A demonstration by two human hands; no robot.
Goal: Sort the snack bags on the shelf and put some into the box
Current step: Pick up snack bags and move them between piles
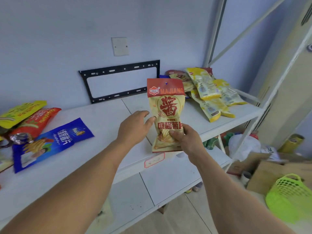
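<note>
A cream and red "MAJIANG" snack bag (166, 105) stands upright above the white shelf (101, 119). My right hand (184, 139) grips its lower part, thumb on the front. My left hand (135, 127) is beside the bag's left edge with relaxed fingers, the thumb tip touching it. A blue chip bag (50, 142) lies flat on the shelf at left, with a red bag (37, 122) and a yellow bag (20, 112) behind it. A pile of yellow snack bags (211, 95) lies at the shelf's back right. A cardboard box (270, 173) sits on the floor at right.
A black metal bracket (118, 81) leans on the wall behind the shelf. A green plastic basket (288, 196) sits at lower right by the box. The shelf's diagonal braces and upright post (263, 102) stand at right. Bottles and a white bag crowd the floor below.
</note>
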